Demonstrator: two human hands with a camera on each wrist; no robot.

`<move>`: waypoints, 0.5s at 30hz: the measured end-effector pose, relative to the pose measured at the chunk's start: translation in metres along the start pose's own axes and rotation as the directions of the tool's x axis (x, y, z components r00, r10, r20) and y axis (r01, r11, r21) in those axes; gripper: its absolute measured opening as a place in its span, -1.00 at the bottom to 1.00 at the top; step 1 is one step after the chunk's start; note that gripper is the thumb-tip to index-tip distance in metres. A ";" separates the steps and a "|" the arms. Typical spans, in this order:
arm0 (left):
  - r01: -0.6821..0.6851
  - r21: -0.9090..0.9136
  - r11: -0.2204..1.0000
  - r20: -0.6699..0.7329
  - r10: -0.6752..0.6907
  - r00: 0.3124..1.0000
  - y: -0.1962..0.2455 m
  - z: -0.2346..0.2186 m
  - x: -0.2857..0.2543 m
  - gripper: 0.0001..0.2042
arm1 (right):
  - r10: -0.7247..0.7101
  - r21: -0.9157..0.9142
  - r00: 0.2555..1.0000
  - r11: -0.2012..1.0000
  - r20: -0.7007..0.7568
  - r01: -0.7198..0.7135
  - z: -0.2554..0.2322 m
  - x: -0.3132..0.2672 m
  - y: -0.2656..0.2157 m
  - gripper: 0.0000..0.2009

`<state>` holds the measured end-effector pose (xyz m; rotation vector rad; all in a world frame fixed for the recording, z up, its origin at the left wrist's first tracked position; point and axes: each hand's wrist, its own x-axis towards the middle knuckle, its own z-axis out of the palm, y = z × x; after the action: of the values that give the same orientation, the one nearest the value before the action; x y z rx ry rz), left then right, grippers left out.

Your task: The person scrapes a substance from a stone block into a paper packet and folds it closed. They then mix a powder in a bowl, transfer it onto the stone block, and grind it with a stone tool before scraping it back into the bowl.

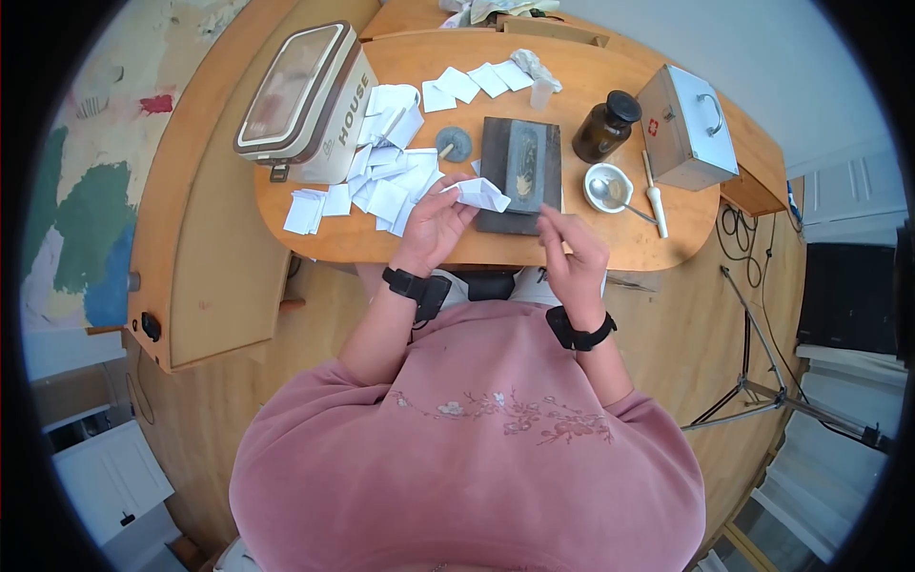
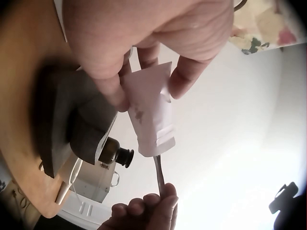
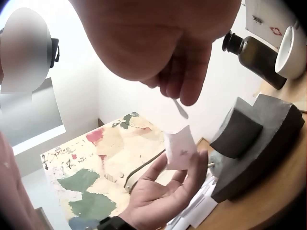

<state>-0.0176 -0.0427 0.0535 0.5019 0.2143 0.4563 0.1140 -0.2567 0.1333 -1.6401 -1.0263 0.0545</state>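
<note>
My left hand (image 1: 431,229) pinches a small folded white paper packet (image 1: 484,195) between thumb and fingers, above the table's front edge. A faint dark mark shows through the paper in the left wrist view. The right hand (image 1: 578,262) grips a thin metal spatula (image 2: 159,175) with curled fingers. Its tip overlaps the packet's end in the left wrist view; the right wrist view shows the tip just off the paper. Past both hands lies a dark stone slab (image 1: 493,143) with a pale tan powder patch (image 1: 523,185) on its grey middle.
White paper squares (image 1: 386,200) pile up at left beside a lidded HOUSE box (image 1: 334,143); several more (image 1: 457,84) lie at the back. A grey disc (image 1: 454,145) sits near the slab. Rightward stand a brown bottle (image 1: 600,133), white bowl (image 1: 596,197) with a spoon, and metal case (image 1: 681,133).
</note>
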 end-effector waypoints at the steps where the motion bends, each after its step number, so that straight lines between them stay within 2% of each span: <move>1: -0.007 0.010 1.000 -0.029 0.007 1.000 0.001 -0.002 -0.002 -0.69 | -0.034 -0.073 0.997 0.997 -0.062 0.030 0.002 0.002 0.006 -0.81; 2: -0.011 0.019 1.000 -0.057 0.012 0.998 0.001 -0.005 -0.003 -0.69 | -0.072 -0.150 0.990 0.987 -0.123 0.053 0.003 0.003 0.011 -0.79; 3: -0.008 0.015 1.000 -0.055 0.009 0.998 0.000 -0.007 -0.004 -0.69 | -0.071 -0.155 0.990 0.987 -0.123 0.052 0.005 0.003 0.017 -0.79; 5: -0.023 0.014 1.000 -0.090 0.024 0.996 0.002 -0.010 -0.006 -0.63 | -0.197 -0.324 0.978 0.931 -0.063 0.167 0.013 0.005 0.027 -0.80; 9: -0.039 0.010 0.999 -0.086 0.040 0.996 0.005 -0.011 -0.012 -0.62 | -0.196 -0.358 0.980 0.917 -0.022 0.175 0.025 0.002 0.032 -0.80; 11: -0.037 0.014 0.999 -0.094 0.038 0.995 0.007 -0.012 -0.015 -0.62 | -0.087 -0.354 0.996 0.931 0.008 0.084 0.029 -0.004 0.029 -0.78; 15: -0.036 0.017 0.999 -0.101 0.038 0.994 0.007 -0.015 -0.016 -0.62 | -0.040 -0.286 0.999 0.958 -0.026 0.031 0.037 -0.011 0.033 -0.78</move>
<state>-0.0387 -0.0386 0.0453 0.4988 0.3062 0.5169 0.1068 -0.2348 0.0888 -1.8756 -1.0764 -0.1502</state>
